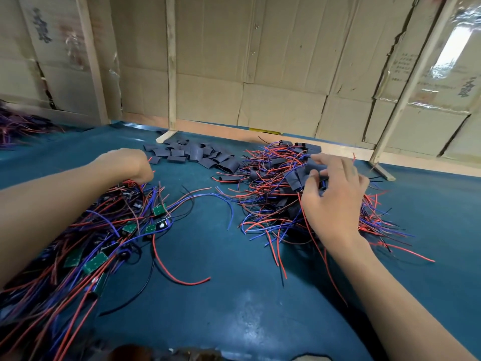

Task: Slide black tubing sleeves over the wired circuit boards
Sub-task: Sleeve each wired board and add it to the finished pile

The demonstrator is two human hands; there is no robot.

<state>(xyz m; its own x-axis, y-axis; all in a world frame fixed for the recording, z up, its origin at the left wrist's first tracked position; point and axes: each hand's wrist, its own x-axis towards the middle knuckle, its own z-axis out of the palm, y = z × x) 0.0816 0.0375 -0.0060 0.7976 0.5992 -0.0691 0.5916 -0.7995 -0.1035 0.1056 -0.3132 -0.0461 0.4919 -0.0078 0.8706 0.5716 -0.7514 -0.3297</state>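
Lower left of the frame, bare wired circuit boards sprawl over the blue surface. Left hand dips into that pile, fingers hidden, grip unclear. Right of centre, right hand pinches a black sleeve atop the sleeved heap. Behind, loose tubing sleeves lie near the cardboard wall.
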